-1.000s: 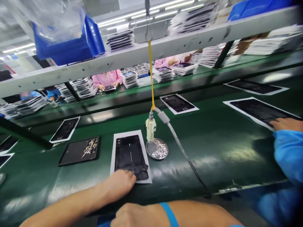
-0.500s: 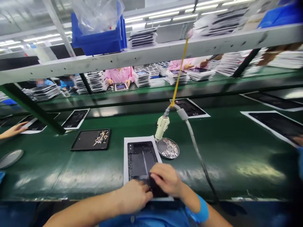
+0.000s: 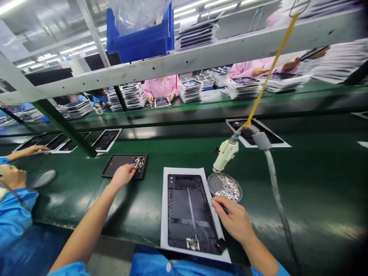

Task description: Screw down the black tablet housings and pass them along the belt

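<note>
A black tablet housing (image 3: 181, 207) with a pale strip and a small board near its lower end lies on a white sheet (image 3: 166, 214). My left hand (image 3: 123, 176) reaches into the black tray (image 3: 115, 165), its fingertips pinched at the pile of small parts (image 3: 138, 163); what they hold is too small to tell. Beside the housing's right edge, my right hand (image 3: 232, 216) is closed around a dark, slim tool (image 3: 224, 209). Just beyond that hand sits a round metal dish (image 3: 224, 186) of small shiny parts.
A pale electric screwdriver (image 3: 226, 155) hangs by a yellow strap (image 3: 273, 69) over the dish, with a grey cable (image 3: 276, 191) at right. A shelf beam (image 3: 201, 57) crosses above. A co-worker's hands (image 3: 13, 176) are at far left; more sheeted housings (image 3: 107, 140) lie behind.
My left hand has left the housing and moved left to the parts tray. My right hand has lifted off to the housing's right side. The view has shifted left.
</note>
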### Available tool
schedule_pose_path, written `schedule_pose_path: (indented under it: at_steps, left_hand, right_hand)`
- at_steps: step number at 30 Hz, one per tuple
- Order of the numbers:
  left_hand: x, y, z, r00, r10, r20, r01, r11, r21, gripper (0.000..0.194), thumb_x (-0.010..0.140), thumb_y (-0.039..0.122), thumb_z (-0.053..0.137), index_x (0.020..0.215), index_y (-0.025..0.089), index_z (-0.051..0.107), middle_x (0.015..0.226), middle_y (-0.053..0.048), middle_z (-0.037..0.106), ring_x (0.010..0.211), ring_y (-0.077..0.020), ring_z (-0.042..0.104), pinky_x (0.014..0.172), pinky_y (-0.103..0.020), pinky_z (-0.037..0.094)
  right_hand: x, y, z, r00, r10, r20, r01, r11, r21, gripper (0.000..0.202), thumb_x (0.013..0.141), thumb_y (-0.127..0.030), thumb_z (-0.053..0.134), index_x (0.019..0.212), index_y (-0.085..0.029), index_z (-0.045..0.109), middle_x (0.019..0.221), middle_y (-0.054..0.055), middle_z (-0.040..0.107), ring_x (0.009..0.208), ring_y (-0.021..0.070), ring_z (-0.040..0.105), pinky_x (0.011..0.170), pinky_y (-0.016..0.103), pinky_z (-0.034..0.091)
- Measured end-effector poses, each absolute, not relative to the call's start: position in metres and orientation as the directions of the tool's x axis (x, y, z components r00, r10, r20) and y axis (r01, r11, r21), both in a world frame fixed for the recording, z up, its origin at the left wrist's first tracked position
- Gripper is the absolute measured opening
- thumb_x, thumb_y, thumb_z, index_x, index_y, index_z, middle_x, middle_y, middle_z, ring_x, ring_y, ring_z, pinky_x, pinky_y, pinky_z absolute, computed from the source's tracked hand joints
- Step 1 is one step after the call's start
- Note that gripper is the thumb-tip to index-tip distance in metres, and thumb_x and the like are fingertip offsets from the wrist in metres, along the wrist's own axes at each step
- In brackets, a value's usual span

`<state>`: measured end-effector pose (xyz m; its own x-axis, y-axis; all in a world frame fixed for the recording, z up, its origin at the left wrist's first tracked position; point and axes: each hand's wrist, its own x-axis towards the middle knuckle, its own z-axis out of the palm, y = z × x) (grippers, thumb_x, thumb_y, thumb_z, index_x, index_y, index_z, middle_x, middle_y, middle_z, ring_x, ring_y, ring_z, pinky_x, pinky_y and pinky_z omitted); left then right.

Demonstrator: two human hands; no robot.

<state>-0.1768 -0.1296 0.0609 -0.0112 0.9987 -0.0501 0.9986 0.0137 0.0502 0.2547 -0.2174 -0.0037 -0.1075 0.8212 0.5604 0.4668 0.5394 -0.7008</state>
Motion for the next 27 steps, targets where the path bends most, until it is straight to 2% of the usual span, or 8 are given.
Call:
schedule_pose_path:
  at_steps: [9,15,18,21,24,27]
  left_hand:
    - [-0.151,-0.116,0.058,-0.137,0.981,-0.134,0.980,0.115,-0.160,0.026,0.088,0.015,0.051,0.101,0.018,0.073,0.111,-0.014,0.076,0.105,-0.0289,0.073,0.084,-0.033,0.054]
    - [-0.160,-0.115,0.074,-0.140,0.983,-0.119,0.981,0.121,-0.155,0.021,0.085,0.015,0.052,0.093,0.020,0.071,0.108,-0.011,0.078,0.101,-0.0268,0.073,0.085,-0.032,0.054]
    - [-0.180,-0.126,0.088,-0.081,0.996,-0.044,0.997,0.081,-0.011,0.022,0.088,0.019,0.050,0.092,0.021,0.071,0.102,-0.009,0.078,0.098,-0.0253,0.073,0.091,-0.033,0.054]
    - [-0.193,-0.141,0.102,-0.040,0.997,0.062,0.964,0.023,0.264,0.023,0.089,0.033,0.053,0.096,0.022,0.071,0.097,-0.006,0.078,0.091,-0.0232,0.072,0.089,-0.033,0.056]
    - [-0.178,-0.151,0.104,-0.011,0.994,0.110,0.808,-0.056,0.586,0.027,0.086,0.046,0.061,0.093,0.022,0.070,0.094,-0.005,0.076,0.090,-0.0221,0.072,0.085,-0.032,0.058]
    - [-0.137,-0.146,0.086,0.074,0.996,0.055,0.566,-0.087,0.820,0.028,0.081,0.047,0.068,0.088,0.020,0.069,0.094,-0.006,0.073,0.089,-0.0216,0.072,0.085,-0.034,0.060]
  right_hand:
    - [0.258,-0.217,-0.007,-0.126,0.839,0.529,0.493,0.516,-0.701,0.024,0.100,-0.035,0.056,0.086,-0.023,0.071,0.079,0.004,0.077,0.069,0.0179,0.075,0.063,0.026,0.059]
    - [0.258,-0.218,-0.005,-0.135,0.840,0.525,0.472,0.520,-0.712,0.022,0.101,-0.034,0.056,0.088,-0.023,0.070,0.079,0.003,0.076,0.069,0.0165,0.074,0.062,0.025,0.058]
    - [0.258,-0.219,-0.003,-0.136,0.847,0.514,0.464,0.513,-0.722,0.022,0.101,-0.034,0.056,0.088,-0.023,0.070,0.080,0.004,0.076,0.069,0.0166,0.074,0.062,0.025,0.058]
    - [0.257,-0.219,-0.001,-0.135,0.861,0.491,0.470,0.491,-0.733,0.025,0.102,-0.035,0.054,0.086,-0.023,0.069,0.079,0.004,0.076,0.069,0.0170,0.073,0.061,0.026,0.057]
    - [0.257,-0.220,-0.001,-0.139,0.865,0.482,0.469,0.486,-0.737,0.025,0.102,-0.034,0.054,0.086,-0.023,0.070,0.079,0.004,0.075,0.068,0.0163,0.072,0.061,0.025,0.056]
    - [0.256,-0.220,-0.001,-0.147,0.873,0.465,0.469,0.475,-0.745,0.024,0.101,-0.032,0.054,0.087,-0.022,0.070,0.077,0.003,0.074,0.067,0.0155,0.071,0.062,0.025,0.055]
